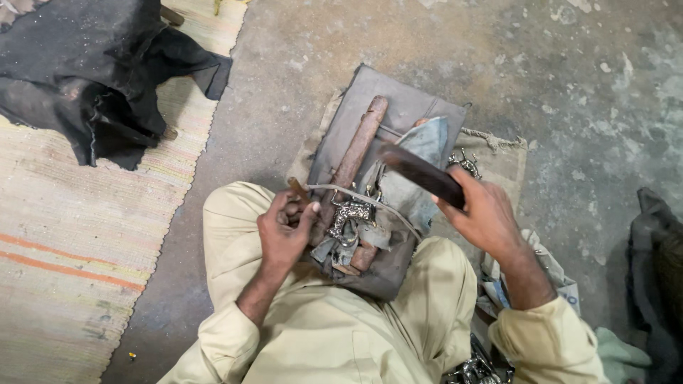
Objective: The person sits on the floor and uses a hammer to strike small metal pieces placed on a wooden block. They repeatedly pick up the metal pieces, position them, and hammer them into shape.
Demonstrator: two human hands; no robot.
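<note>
I sit on the floor in pale trousers with a grey cloth pad (398,114) across my lap. A long brown wooden bar (361,142) lies on the pad. An ornate silver metal piece (348,213) rests against the bar, held down by a thin strap (370,201). My left hand (284,231) is closed around a small wooden-handled tool (297,188) whose tip is beside the metal piece. My right hand (480,210) grips a dark flat wooden mallet (420,173), raised above the pad and blurred. A grey rag (420,153) lies under the mallet.
A striped woven mat (64,235) covers the floor at left, with a black cloth (92,64) heaped on it. Burlap (501,160) lies under the pad. More silver metal pieces (473,370) sit by my right knee. Dark fabric (654,270) is at the right edge.
</note>
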